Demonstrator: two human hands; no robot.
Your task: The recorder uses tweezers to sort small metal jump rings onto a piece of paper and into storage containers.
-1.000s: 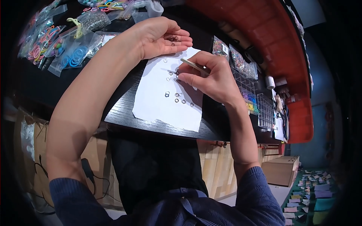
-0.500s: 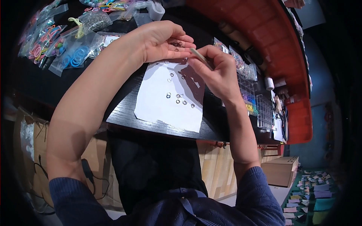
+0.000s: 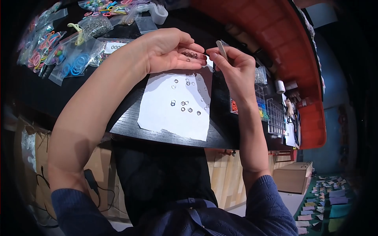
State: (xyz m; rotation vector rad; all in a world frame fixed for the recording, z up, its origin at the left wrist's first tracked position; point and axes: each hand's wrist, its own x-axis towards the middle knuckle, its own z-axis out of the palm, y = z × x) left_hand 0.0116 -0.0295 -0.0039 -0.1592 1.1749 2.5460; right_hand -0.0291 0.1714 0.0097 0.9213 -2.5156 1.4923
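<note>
My left hand (image 3: 173, 53) is held palm up with its fingers extended. A small cluster of dark metal rings (image 3: 189, 55) rests on its fingers. Just to the right, my right hand (image 3: 236, 69) is closed around a thin, flat, pale stick (image 3: 221, 48), whose rounded end pokes up above the fingers. Whether the thumb and forefinger also pinch a ring, I cannot make out. Below both hands lies a white sheet of paper (image 3: 157, 118) on the black table. Several more metal rings (image 3: 183, 104) are scattered over it, apart from one another.
Clear bags of colourful hair ties and beads (image 3: 78, 59) crowd the table's far left. On the right stand a compartment box of coloured beads (image 3: 262, 106) and a clear divided tray (image 3: 275, 118). A raised red edge (image 3: 303, 106) borders the right side.
My right hand has drawn away to the right from my left fingertips, and the stick has tipped more upright. My left hand has dropped slightly. More rings on the sheet are now visible.
</note>
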